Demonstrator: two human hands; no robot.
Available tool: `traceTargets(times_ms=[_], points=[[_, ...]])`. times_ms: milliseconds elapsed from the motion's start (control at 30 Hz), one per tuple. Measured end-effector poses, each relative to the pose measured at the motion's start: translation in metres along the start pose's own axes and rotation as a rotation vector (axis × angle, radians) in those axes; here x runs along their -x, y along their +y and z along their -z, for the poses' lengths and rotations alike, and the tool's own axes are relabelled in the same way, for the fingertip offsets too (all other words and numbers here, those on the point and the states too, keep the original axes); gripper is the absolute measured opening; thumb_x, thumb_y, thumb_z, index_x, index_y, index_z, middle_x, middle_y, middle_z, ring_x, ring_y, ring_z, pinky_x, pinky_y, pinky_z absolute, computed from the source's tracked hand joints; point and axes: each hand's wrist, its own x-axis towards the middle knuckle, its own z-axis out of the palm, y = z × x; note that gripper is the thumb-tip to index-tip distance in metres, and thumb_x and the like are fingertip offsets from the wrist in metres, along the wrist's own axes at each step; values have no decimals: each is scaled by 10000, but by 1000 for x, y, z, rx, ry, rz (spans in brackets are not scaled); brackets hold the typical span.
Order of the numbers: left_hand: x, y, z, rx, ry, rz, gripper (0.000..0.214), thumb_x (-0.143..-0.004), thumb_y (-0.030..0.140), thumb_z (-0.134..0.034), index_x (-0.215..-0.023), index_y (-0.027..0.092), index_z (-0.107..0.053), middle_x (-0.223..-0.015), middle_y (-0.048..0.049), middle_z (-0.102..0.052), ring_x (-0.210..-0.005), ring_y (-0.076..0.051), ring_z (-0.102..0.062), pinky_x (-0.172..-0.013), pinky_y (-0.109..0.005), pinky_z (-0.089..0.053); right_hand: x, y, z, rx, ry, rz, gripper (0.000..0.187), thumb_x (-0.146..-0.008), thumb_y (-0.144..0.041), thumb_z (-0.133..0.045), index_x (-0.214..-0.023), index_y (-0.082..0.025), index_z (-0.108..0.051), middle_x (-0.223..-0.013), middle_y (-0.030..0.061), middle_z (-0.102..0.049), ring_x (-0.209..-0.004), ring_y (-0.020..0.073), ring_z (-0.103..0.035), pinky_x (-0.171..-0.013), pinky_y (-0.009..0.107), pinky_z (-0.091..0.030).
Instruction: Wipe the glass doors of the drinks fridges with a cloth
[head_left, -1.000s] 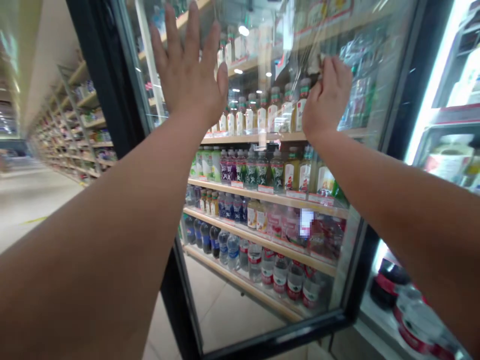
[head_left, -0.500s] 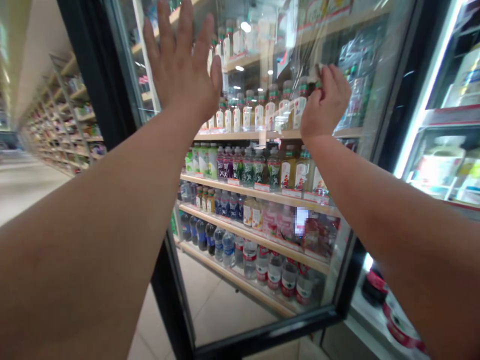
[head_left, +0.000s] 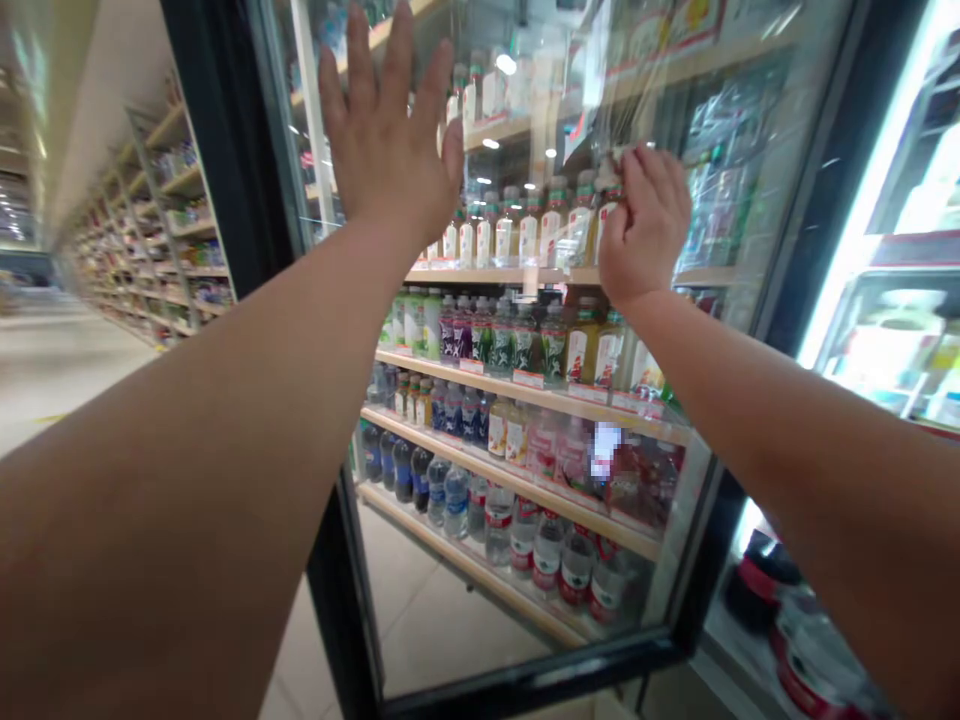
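An open glass door [head_left: 555, 665] with a black frame stands in front of me. My left hand [head_left: 394, 150] lies flat against its upper left glass, fingers spread, holding nothing. Higher on the right side of the pane, my right hand [head_left: 649, 220] is closed, its fingers bent toward the glass. A small pale crumpled wad [head_left: 609, 172], cloth or paper, shows at its fingertips; most of it is hidden by the hand. Streaks and reflections of lamps show on the pane around both hands.
Through or in the glass appear shelves [head_left: 480, 460] with rows of drink bottles [head_left: 499, 520]. To the right is a lit cooler interior [head_left: 907, 330] with bottles on its shelves. On the left, a long store rack [head_left: 161, 220] runs along a pale floor [head_left: 82, 375].
My right hand has shifted slightly down and left relative to the door, with the pale wad. The left hand stays flat on the glass. The whole view has swung a little left.
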Motion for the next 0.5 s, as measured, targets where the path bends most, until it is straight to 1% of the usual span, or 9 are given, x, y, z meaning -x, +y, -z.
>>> traceTargets(times_ms=[67,100,133,167,233,300,367,433,500], points=[[0,-1,-1,-12,7,-8,565,-1058,421,-318,-1613,367,-231,-1701,109,-62,-1560,-237,13,-1246,-457,81,4,-8,8,-9,-132,153,520,-947,-349,-415,-1463,-358,-487,-1558,-86,-420,-1510,244,-291,-1294,555,-214],[0,0,-1,-21,12,-15,564,-1059,423,-305,-1614,362,-227,-1702,97,-67,-1560,-243,8,-1245,-463,75,6,-11,10,-9,-175,205,519,-949,-361,-422,-1465,-372,-483,-1560,-98,-413,-1511,245,-294,-1293,557,-225],[1,0,0,-29,14,-21,564,-1062,423,-293,-1617,351,-224,-1704,83,-69,-1560,-253,6,-1245,-469,71,7,-12,11,-6,-191,225,517,-953,-366,-419,-1467,-379,-479,-1561,-102,-410,-1509,248,-299,-1289,565,-233],[1,0,1,-35,10,-24,566,-1063,423,-287,-1619,340,-223,-1705,72,-69,-1560,-262,5,-1245,-474,68,7,-10,10,1,-175,209,512,-960,-364,-409,-1467,-384,-477,-1559,-100,-413,-1505,250,-306,-1285,573,-237],[1,1,3,-36,-4,-16,566,-1062,414,-291,-1619,337,-225,-1704,76,-68,-1561,-268,7,-1245,-472,71,4,0,3,10,-71,101,509,-969,-340,-379,-1467,-370,-475,-1548,-74,-433,-1491,251,-322,-1283,581,-224],[1,1,4,-29,-21,-8,565,-1062,410,-300,-1618,346,-224,-1702,95,-62,-1562,-267,15,-1247,-470,74,0,11,-5,-3,47,-16,526,-956,-292,-362,-1467,-310,-483,-1533,-26,-460,-1472,253,-342,-1283,579,-208],[1,2,5,-33,-35,-2,577,-1056,398,-325,-1620,340,-222,-1701,101,-52,-1562,-277,25,-1250,-481,76,-2,16,-9,-20,123,-63,541,-923,-250,-367,-1443,-259,-516,-1506,8,-495,-1445,253,-374,-1276,571,-222],[1,3,6,-46,-38,-1,585,-1055,394,-330,-1624,319,-220,-1704,81,-50,-1563,-290,27,-1255,-492,65,0,12,-6,-16,113,10,543,-901,-243,-390,-1422,-269,-539,-1496,-8,-508,-1432,249,-393,-1264,562,-257],[2,4,7,-60,-41,0,582,-1060,411,-311,-1626,312,-214,-1706,62,-55,-1565,-290,17,-1258,-490,50,4,3,0,-5,18,165,538,-906,-265,-415,-1429,-318,-531,-1508,-51,-490,-1445,239,-384,-1266,545,-274]])
